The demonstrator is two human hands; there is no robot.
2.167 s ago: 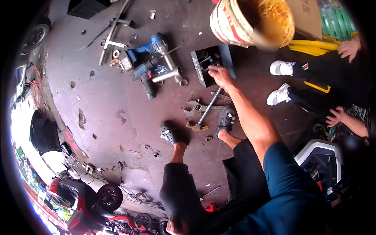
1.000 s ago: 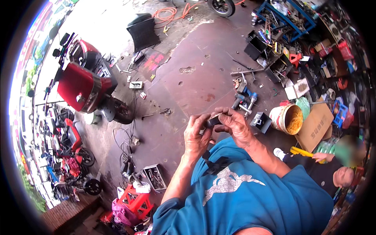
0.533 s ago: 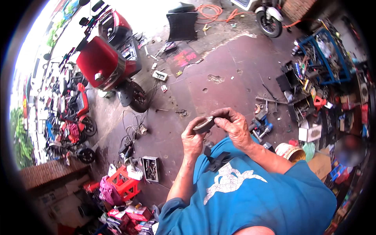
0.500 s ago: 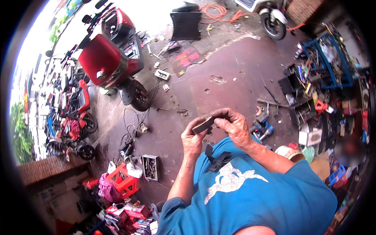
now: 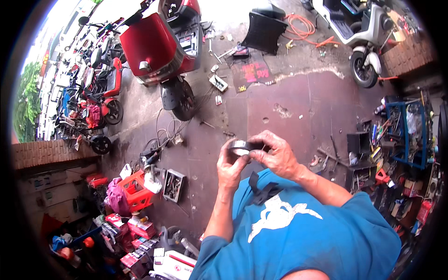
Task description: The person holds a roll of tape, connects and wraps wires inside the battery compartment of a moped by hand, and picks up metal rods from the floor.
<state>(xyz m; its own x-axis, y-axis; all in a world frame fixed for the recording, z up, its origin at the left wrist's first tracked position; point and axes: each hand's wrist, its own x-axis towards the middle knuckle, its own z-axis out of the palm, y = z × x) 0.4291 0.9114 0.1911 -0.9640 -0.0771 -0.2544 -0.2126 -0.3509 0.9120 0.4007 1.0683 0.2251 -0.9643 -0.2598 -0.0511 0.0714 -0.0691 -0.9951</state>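
A roll of black tape with a pale inner ring is held up in front of my chest. My left hand grips it, fingers round the far side and thumb on the near edge. On its right side, my right hand is closed with thumb and bent forefinger against the tape. The tips of some fingers are hidden behind the roll, so a loose tape end cannot be made out.
A red scooter stands ahead on the left, a white one at the far right. On the floor are a metal parts box, a red plastic stool, cables and a black panel. Tools crowd a blue rack.
The roll has turned from nearly edge-on to show its ring and pale inside. Both hands have shifted their grip slightly. The whole view has swung, moving the surroundings within the picture.
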